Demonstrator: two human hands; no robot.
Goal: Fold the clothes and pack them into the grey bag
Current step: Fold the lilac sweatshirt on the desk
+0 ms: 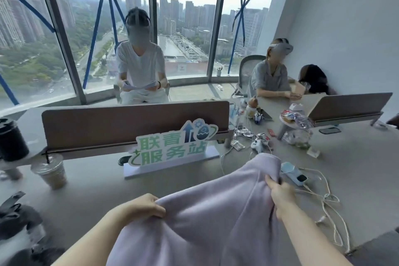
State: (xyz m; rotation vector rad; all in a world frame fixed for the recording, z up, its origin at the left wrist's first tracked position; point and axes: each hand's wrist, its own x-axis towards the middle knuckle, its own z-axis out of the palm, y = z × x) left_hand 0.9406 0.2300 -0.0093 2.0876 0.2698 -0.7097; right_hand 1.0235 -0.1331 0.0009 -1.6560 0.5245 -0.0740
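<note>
A pale lilac fleece garment (207,207) is lifted over the near edge of the grey desk (97,185), its far end draping toward the desk's middle. My left hand (144,206) pinches its left edge with fingers curled into the cloth. Further right and a little higher, my right hand (278,192) grips a bunched fold. A dark grey item (19,220) lies at the desk's left edge; whether it is the bag I cannot tell.
A green and white sign (172,149) stands before a brown divider (133,123). An iced coffee cup (50,171) and black jar (11,138) sit left. White cables (328,198), a blue device (293,174) and snack clutter (295,123) lie right. Three people sit beyond.
</note>
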